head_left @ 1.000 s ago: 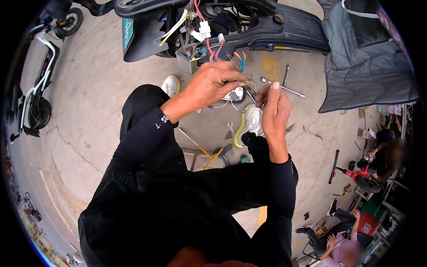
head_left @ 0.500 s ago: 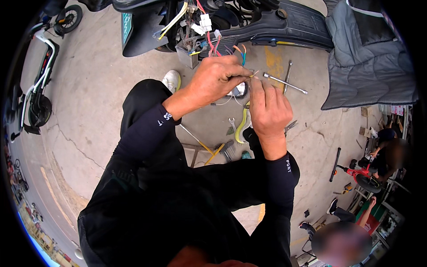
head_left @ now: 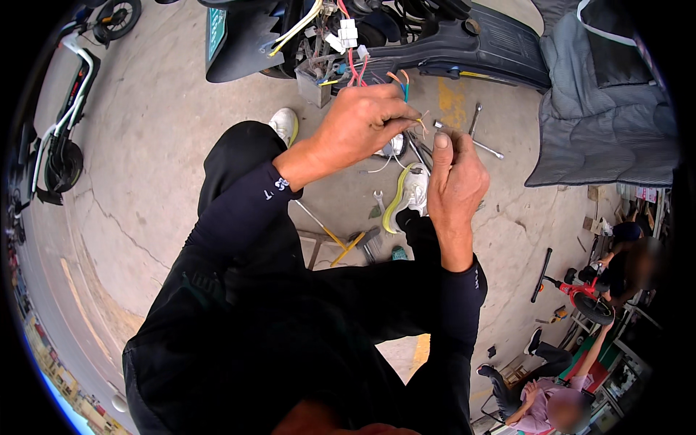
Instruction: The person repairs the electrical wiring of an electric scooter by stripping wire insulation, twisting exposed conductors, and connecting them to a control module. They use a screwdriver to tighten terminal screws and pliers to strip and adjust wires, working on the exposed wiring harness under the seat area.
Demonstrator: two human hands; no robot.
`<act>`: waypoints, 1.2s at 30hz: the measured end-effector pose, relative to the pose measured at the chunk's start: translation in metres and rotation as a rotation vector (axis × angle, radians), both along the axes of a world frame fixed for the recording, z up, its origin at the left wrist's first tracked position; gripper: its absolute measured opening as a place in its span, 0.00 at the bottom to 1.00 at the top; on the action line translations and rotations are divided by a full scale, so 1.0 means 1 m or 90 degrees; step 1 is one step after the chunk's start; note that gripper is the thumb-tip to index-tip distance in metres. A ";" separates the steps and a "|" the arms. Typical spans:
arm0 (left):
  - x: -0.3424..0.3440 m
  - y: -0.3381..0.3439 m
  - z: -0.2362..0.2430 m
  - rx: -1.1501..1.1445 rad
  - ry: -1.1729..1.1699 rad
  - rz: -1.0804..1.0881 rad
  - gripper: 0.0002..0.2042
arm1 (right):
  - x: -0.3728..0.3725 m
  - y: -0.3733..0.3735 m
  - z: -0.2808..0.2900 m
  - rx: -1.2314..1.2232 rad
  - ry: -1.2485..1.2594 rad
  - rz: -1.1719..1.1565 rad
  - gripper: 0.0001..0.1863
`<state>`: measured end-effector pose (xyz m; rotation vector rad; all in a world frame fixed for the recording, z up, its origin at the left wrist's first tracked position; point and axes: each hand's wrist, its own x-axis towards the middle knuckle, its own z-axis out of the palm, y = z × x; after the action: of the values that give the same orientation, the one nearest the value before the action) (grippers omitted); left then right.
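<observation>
My left hand [head_left: 366, 122] is closed in a pinch on a thin wire [head_left: 423, 123]. Pale, frayed strands stick out past its thumb and forefinger. Just to the right, my right hand [head_left: 458, 174] is held upright with its thumb against curled fingers. A small gap separates it from the strands, and anything between its fingers is too small to make out. Beyond both hands, the opened electric scooter [head_left: 428, 54] shows loose red, yellow and white wires with white plug connectors [head_left: 348, 33]. Orange and blue wire ends [head_left: 403, 81] rise behind my left hand.
Metal socket wrenches [head_left: 475, 119] lie on the concrete right of my hands. A spanner [head_left: 378, 199] and yellow-handled tool [head_left: 348, 249] lie near my feet. A grey padded cover [head_left: 605, 123] hangs at right. Two people are lower right, beside a red small bike [head_left: 587, 299]; another scooter [head_left: 72, 109] stands left.
My right hand has drawn away from the wire to the right and turned, thumb now showing. My left hand keeps its pinch; the frayed strands are more exposed.
</observation>
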<state>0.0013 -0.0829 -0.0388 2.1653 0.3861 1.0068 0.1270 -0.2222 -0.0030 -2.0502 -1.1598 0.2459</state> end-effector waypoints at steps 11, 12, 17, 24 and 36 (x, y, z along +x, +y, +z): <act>0.004 0.006 -0.003 0.053 -0.027 0.007 0.08 | -0.005 0.011 -0.025 0.126 -0.322 0.066 0.07; 0.002 0.004 -0.001 0.073 -0.012 0.010 0.08 | -0.009 0.009 -0.024 0.100 -0.223 0.065 0.08; 0.001 0.003 -0.006 0.066 0.009 0.028 0.09 | -0.009 0.008 -0.008 0.001 0.234 0.036 0.16; 0.000 0.002 0.000 0.015 0.090 0.024 0.09 | -0.007 0.009 -0.021 0.036 -0.662 0.059 0.10; -0.006 0.010 -0.010 -0.040 0.102 -0.008 0.06 | -0.007 0.007 -0.014 0.118 -0.304 0.043 0.08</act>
<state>-0.0046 -0.0725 -0.0483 2.1958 0.4724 0.8060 0.1205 -0.2153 -0.0173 -1.9599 -1.4742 -0.3282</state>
